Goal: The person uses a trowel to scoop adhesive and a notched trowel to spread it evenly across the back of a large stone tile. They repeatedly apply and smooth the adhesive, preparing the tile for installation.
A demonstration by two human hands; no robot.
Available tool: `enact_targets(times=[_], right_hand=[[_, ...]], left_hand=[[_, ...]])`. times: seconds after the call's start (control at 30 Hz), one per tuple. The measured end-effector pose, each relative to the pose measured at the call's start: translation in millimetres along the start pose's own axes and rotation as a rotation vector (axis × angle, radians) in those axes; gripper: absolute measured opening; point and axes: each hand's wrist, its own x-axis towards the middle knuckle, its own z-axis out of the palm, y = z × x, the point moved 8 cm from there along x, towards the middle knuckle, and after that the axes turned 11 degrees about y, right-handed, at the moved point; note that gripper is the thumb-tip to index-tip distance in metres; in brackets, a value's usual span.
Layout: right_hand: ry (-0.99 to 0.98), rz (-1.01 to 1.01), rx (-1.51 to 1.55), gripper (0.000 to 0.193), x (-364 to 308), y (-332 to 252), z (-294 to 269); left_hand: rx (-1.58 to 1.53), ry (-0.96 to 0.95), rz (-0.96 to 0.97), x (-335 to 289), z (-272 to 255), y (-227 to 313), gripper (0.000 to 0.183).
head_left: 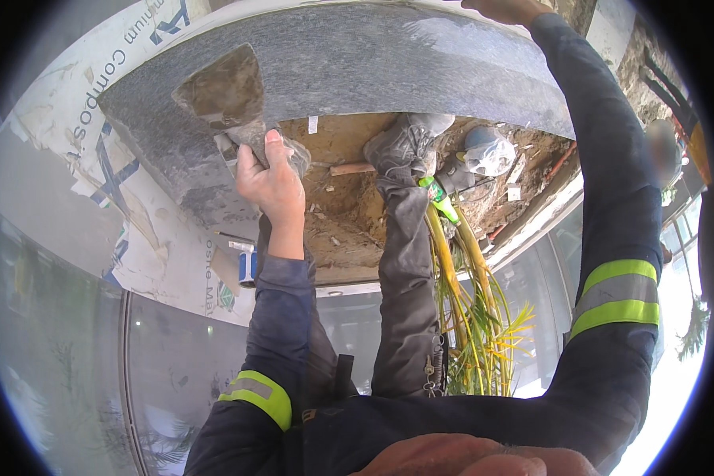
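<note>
My left hand (274, 186) is closed round the handle of a trowel (226, 91), thumb on top. The trowel's broad, dirt-smeared metal blade lies over the left part of a long grey stone slab (357, 59). At the far right, my right hand (512, 11) reaches to the slab's far side, fingers stretched out and partly cut off by the picture's upper rim. I see nothing held in it. My dark shoe (404, 147) stands on the brown soil (337, 214) just below the slab, and the other is mostly hidden behind my left hand.
Yellow-green plant stems (460, 270), a green bottle (440, 198) and a clear plastic bag (490, 152) are right of my leg. A blue tin (247, 268) stands at the left. Film-covered panels (127, 190) line the left side. Another person (665, 151) is at far right.
</note>
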Motion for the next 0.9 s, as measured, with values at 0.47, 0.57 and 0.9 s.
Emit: enact_targets(times=[0.47,0.57,0.9], right_hand=[[0.072,0.380,-0.232,0.028,-59,18,-39],[0.116,0.325,-0.413,0.027,-79,0,-62],[0.731,0.900,-0.196,0.044,-107,-131,10]], left_hand=[[0.012,-0.032,0.016,-10,5,7,0.028],[-0.024,-0.055,0.018,-11,9,7,0.029],[-0.011,-0.027,0.006,-7,-1,-3,0.028]])
